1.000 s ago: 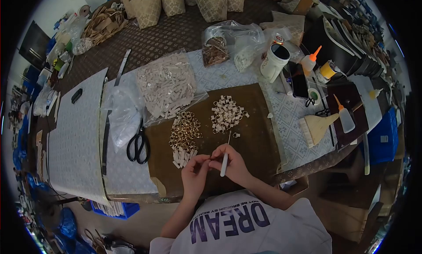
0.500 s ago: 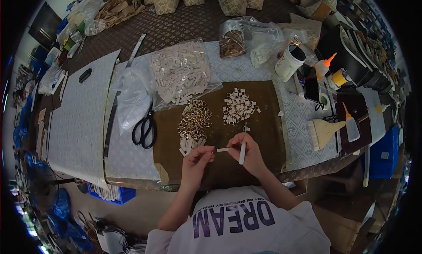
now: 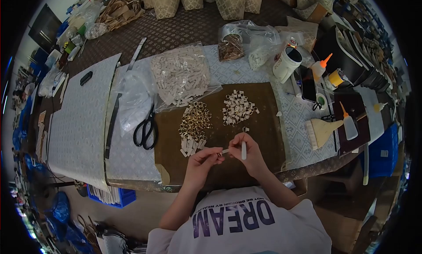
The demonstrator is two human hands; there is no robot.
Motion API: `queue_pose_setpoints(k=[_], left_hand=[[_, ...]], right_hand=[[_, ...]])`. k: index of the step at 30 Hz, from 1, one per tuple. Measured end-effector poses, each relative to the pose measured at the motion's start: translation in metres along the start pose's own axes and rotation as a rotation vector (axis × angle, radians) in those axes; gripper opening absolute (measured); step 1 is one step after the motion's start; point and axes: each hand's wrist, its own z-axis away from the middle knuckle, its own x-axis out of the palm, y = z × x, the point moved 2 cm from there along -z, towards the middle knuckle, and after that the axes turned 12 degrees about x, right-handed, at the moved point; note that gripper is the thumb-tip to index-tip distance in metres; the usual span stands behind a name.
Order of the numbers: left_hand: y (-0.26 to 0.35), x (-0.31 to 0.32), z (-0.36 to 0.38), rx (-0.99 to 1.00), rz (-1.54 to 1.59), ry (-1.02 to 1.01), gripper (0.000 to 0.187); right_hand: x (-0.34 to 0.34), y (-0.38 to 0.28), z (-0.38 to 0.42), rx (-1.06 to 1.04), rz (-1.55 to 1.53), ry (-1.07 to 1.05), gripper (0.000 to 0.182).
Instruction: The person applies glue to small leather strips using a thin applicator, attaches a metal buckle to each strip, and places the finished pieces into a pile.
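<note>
My left hand (image 3: 203, 162) is closed in a pinch on a small gold-coloured ring (image 3: 220, 154). Between thumb and finger, my right hand (image 3: 251, 158) grips a short white strip (image 3: 225, 151), whose end meets the ring. A white pen-like tool (image 3: 244, 150) is also tucked in the right hand. Just beyond the left hand are loose white strips (image 3: 190, 146) and a pile of gold rings (image 3: 195, 121). Farther off to the right lies a heap of rings with white strips folded on them (image 3: 238, 108). One more such piece (image 3: 245, 129) sits above my right hand.
A brown mat (image 3: 263, 137) lies under the work. Black-handled scissors (image 3: 145, 132) and a plastic bag of white strips (image 3: 180, 72) are left and beyond. To the right are a brush (image 3: 323, 133), a glue bottle (image 3: 349, 124), a phone (image 3: 309, 89) and a white can (image 3: 288, 64).
My left hand has moved right, bringing the gold ring up to the end of the white strip. The right hand has stayed nearly in place.
</note>
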Motion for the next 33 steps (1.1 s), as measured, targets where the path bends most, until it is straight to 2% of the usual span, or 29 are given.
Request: queue_pose_setpoints(k=[9,15,18,21,28,33], left_hand=[[0.007,0.008,-0.001,-0.073,0.165,-0.059,0.021],[0.007,0.006,-0.002,-0.028,0.044,-0.068,0.020],[0.009,0.007,-0.003,0.021,-0.106,-0.011,0.018],[0.006,0.009,-0.001,0.064,-0.163,0.043,0.017],[0.007,0.019,-0.003,-0.004,-0.172,0.064,0.017],[0.002,0.017,-0.003,0.017,-0.189,0.081,0.017]], right_hand=[[0.001,0.000,0.003,0.118,-0.106,-0.095,0.021],[0.004,-0.002,0.007,0.022,-0.085,-0.127,0.021],[0.002,0.001,0.006,-0.139,0.040,-0.110,0.021],[0.003,-0.002,0.009,-0.173,0.153,-0.081,0.021],[-0.001,0.003,0.004,-0.135,0.075,-0.055,0.020],[-0.003,0.005,0.004,-0.128,0.067,-0.025,0.017]])
